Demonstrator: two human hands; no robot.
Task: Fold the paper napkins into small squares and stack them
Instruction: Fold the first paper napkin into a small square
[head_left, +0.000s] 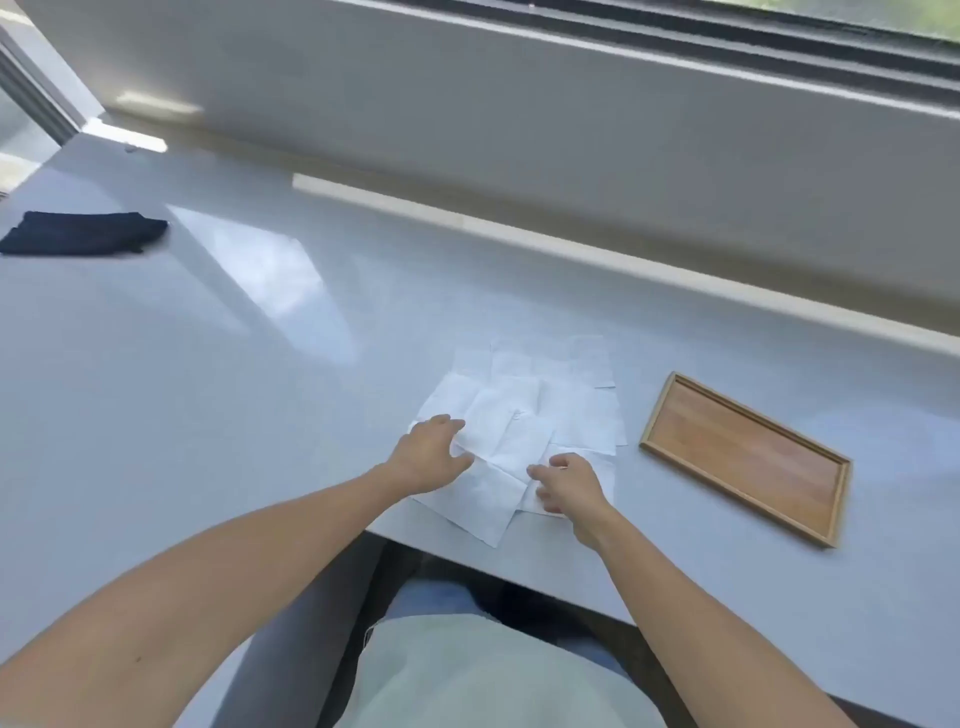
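Several white paper napkins (524, 410) lie flat and overlapping near the front edge of the pale grey table (234, 364). My left hand (428, 457) rests on the left side of the pile, fingers spread and touching the paper. My right hand (563, 486) lies on the near right napkin, fingers slightly curled against the sheet. Neither hand has lifted a napkin. No folded squares show.
A shallow wooden tray (660, 415) with nothing in it sits to the right of the napkins. A dark folded cloth (83, 234) lies at the far left. A low wall under a window runs along the table's far side. My lap shows below the table edge.
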